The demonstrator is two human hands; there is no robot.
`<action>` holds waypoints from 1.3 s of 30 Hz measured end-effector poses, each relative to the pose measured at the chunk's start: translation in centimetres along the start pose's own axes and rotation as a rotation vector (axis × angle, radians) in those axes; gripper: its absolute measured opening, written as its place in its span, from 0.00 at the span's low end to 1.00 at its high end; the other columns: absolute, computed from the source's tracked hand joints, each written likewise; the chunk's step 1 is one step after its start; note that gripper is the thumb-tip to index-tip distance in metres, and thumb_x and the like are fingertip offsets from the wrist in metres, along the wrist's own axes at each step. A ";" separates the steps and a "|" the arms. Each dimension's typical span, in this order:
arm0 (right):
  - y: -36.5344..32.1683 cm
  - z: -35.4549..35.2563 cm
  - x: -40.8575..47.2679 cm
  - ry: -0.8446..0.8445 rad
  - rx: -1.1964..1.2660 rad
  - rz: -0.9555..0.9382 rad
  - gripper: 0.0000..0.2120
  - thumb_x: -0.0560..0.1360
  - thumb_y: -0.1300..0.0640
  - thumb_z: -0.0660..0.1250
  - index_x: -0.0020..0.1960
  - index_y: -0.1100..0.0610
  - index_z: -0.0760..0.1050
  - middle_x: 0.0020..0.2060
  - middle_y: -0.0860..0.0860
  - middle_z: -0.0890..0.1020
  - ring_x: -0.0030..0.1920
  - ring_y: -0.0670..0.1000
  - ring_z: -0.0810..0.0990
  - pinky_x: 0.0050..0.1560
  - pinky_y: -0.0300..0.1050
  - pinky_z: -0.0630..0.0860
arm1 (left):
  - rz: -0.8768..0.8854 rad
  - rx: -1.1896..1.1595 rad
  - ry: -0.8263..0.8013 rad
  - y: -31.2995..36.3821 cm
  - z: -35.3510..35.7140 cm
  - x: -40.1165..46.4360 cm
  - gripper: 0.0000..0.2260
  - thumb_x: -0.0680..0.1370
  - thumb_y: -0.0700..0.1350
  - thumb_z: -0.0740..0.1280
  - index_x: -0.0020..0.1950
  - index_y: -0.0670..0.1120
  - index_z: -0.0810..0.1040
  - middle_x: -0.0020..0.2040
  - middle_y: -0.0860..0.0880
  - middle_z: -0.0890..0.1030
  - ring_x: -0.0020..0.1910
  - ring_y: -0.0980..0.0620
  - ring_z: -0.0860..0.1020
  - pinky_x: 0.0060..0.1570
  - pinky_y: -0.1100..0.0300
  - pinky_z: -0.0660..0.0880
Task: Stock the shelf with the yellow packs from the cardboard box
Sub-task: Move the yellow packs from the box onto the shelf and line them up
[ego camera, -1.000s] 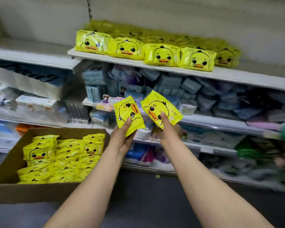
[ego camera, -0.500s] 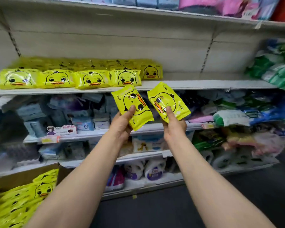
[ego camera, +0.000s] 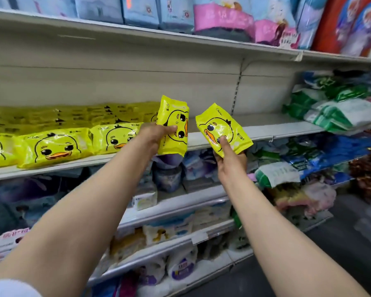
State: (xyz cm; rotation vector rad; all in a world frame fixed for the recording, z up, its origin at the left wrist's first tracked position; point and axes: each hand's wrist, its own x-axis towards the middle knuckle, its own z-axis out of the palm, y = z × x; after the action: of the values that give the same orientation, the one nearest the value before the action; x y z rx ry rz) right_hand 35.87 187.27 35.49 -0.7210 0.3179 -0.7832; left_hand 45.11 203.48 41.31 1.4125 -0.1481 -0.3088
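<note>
My left hand (ego camera: 153, 133) grips a yellow duck pack (ego camera: 173, 125), held upright at the right end of the row of yellow packs (ego camera: 51, 146) on the white shelf (ego camera: 276, 129). My right hand (ego camera: 230, 161) holds a second yellow duck pack (ego camera: 222, 129), tilted, with the thumb pressed on its front, just in front of the shelf edge. The shelf board to the right of the row is bare up to the green and white bags. The cardboard box is out of view.
Green and white bags (ego camera: 338, 110) fill the shelf's right end. Blue and pink packages (ego camera: 223, 20) stand on the shelf above. Lower shelves (ego camera: 180, 202) hold mixed packs and bottles. Dark floor (ego camera: 341, 254) lies at the lower right.
Both hands rose with their packs to the level of the yellow row. The left pack turned upright next to the row's end. The view swung up and right, and the box left it.
</note>
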 end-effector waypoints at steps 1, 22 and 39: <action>0.1 0.4 0.9 0.002 0.004 0.001 0.11 0.73 0.68 0.73 0.49 0.54 0.79 0.41 0.47 0.85 0.44 0.50 0.84 0.53 0.52 0.80 | -0.025 0.066 -0.038 0.9 0.1 1.2 0.13 0.76 0.35 0.70 0.61 0.39 0.77 0.49 0.43 0.83 0.32 0.50 0.82 0.32 0.54 0.79; 3.3 3.1 12.6 0.049 -0.135 -0.060 0.04 0.73 0.60 0.75 0.45 0.57 0.80 0.38 0.51 0.85 0.37 0.50 0.84 0.36 0.43 0.80 | -0.007 1.478 -0.110 6.5 -0.6 17.5 0.38 0.69 0.56 0.77 0.74 0.42 0.69 0.71 0.43 0.72 0.68 0.41 0.72 0.66 0.49 0.71; 3.8 3.0 14.8 0.005 -0.242 0.006 0.09 0.73 0.57 0.76 0.49 0.57 0.79 0.42 0.53 0.84 0.35 0.49 0.83 0.35 0.42 0.79 | 0.080 1.719 -0.036 5.0 -0.2 19.4 0.29 0.66 0.58 0.78 0.60 0.42 0.80 0.50 0.45 0.78 0.48 0.43 0.77 0.51 0.53 0.77</action>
State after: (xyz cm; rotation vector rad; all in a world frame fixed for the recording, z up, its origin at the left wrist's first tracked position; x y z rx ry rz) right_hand 49.47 179.64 35.03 -0.9452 0.4241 -0.7480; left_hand 64.23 198.52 44.59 3.0820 -0.5824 -0.0781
